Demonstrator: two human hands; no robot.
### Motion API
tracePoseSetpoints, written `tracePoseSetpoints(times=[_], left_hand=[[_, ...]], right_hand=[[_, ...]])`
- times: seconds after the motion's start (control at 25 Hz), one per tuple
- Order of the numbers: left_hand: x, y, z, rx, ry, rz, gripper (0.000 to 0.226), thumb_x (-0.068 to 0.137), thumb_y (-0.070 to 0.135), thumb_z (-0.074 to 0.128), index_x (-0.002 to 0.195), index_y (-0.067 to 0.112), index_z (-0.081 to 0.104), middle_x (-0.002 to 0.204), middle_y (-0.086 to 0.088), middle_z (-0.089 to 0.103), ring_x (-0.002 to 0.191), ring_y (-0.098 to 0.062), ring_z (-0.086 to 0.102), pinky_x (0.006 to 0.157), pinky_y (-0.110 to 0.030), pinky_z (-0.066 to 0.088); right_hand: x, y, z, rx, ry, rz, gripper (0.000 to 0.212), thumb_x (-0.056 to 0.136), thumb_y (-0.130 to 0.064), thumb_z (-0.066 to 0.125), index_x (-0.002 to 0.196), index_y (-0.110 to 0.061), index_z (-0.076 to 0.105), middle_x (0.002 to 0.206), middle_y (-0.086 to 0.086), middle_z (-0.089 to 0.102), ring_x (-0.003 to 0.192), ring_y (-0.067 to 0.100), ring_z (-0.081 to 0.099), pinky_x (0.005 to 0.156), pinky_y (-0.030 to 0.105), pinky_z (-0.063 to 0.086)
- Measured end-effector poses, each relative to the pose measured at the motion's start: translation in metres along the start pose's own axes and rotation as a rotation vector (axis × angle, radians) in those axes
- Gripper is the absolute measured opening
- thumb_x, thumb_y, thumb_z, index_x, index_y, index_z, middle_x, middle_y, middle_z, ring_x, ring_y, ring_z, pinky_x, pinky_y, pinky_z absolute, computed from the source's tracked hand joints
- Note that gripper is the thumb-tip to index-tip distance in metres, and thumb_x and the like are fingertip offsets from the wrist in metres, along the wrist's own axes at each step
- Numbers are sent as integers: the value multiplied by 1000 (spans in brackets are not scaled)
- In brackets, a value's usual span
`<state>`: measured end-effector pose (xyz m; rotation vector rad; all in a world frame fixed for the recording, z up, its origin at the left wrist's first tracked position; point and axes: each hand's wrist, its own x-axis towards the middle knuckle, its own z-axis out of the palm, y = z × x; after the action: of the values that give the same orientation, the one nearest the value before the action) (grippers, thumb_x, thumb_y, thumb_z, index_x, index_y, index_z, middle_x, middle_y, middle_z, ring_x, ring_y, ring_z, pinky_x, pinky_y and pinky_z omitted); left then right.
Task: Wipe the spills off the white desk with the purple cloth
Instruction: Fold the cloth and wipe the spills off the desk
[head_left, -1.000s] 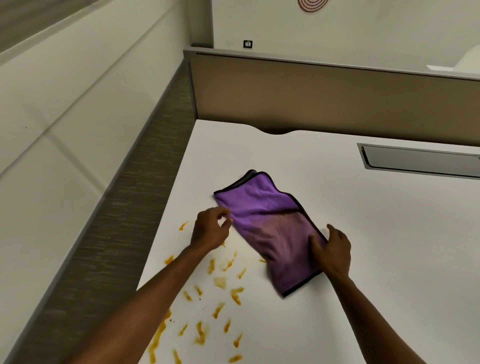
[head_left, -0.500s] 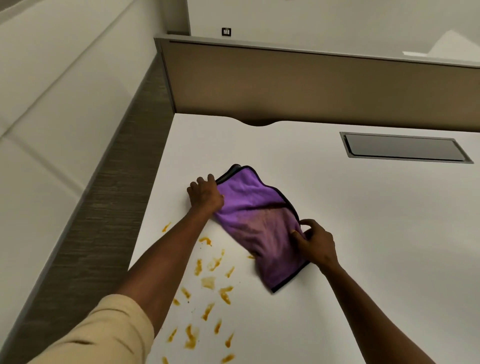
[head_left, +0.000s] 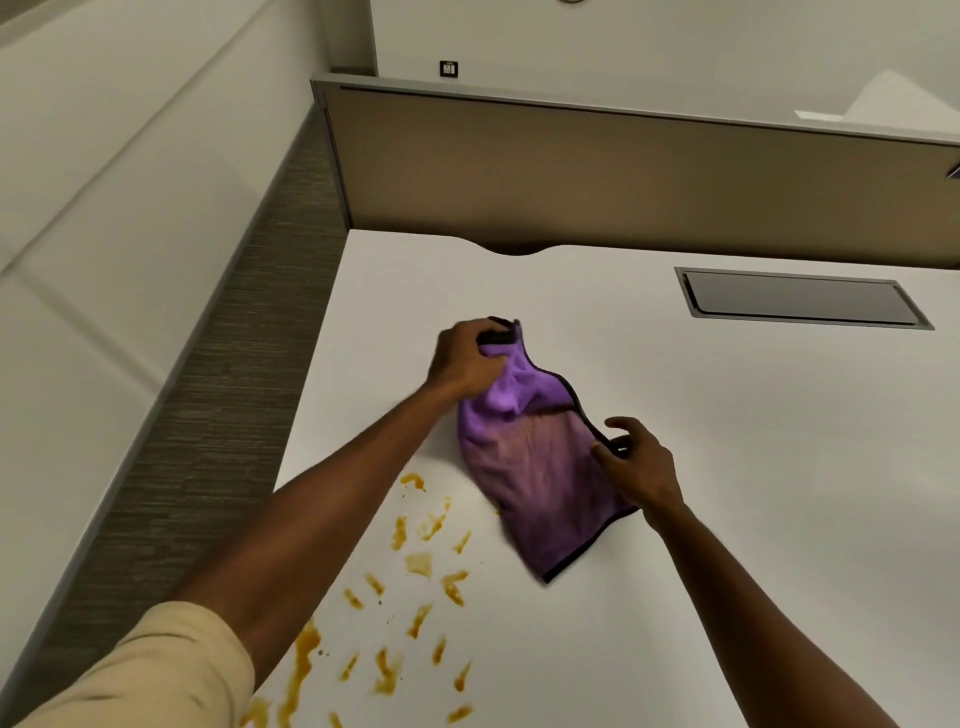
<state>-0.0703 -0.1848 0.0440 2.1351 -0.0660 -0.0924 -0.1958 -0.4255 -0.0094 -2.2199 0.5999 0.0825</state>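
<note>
The purple cloth (head_left: 535, 467) with a dark hem lies bunched near the middle of the white desk (head_left: 753, 467). My left hand (head_left: 465, 358) grips its far corner and lifts it a little. My right hand (head_left: 636, 460) pinches the cloth's right edge between thumb and fingers. Several orange-brown spills (head_left: 410, 587) are scattered over the desk's near left part, just below and left of the cloth. My left forearm crosses above some of them.
A tan partition panel (head_left: 623, 171) stands along the desk's far edge. A grey recessed cable hatch (head_left: 800, 299) sits at the far right of the desk. The desk's left edge drops to a grey carpet strip (head_left: 208, 415) beside a white wall.
My left hand moved up from the cloth's near left edge to its far corner and closed on it, bunching the cloth. My right hand shifted from pressing the cloth to pinching its right edge.
</note>
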Motion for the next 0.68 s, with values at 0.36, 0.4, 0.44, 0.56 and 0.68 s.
tracePoseSetpoints(times=[0.36, 0.4, 0.44, 0.56, 0.68], left_hand=[[-92, 5, 51, 44, -501, 501, 39, 77, -8, 68, 113, 5, 77, 119, -8, 71, 110, -21, 68, 98, -30, 54], [-97, 1, 56, 68, -541, 481, 40, 80, -8, 68, 116, 5, 76, 123, -7, 70, 114, -21, 66, 100, -32, 54], [-102, -3, 59, 92, -570, 470, 40, 82, -7, 69, 119, 6, 74, 127, -6, 68, 118, -21, 65, 101, -34, 54], [-110, -17, 59, 170, -651, 480, 49, 81, 12, 82, 129, 12, 70, 137, -5, 63, 126, -18, 59, 105, -33, 51], [-113, -30, 52, 160, -539, 451, 58, 73, 43, 89, 124, 19, 73, 134, -1, 66, 124, -12, 58, 107, -28, 46]], right_hand=[[8, -42, -4, 366, -171, 84, 91, 66, -79, 74, 141, -34, 51, 128, 0, 65, 109, 22, 67, 88, 44, 61], [6, -39, -2, 298, -143, 23, 98, 64, -75, 79, 148, -38, 43, 130, -7, 61, 115, 18, 62, 98, 41, 57], [3, -34, 0, 260, -129, -15, 104, 63, -71, 83, 151, -43, 35, 126, -13, 58, 114, 13, 60, 100, 36, 54], [-7, -14, 0, 202, -54, -92, 99, 65, -47, 88, 147, -52, 32, 110, -19, 62, 97, -1, 62, 81, 16, 49], [-16, 6, -4, 357, 88, 21, 69, 76, -30, 70, 138, -48, 46, 105, -3, 66, 89, 7, 65, 70, 21, 50]])
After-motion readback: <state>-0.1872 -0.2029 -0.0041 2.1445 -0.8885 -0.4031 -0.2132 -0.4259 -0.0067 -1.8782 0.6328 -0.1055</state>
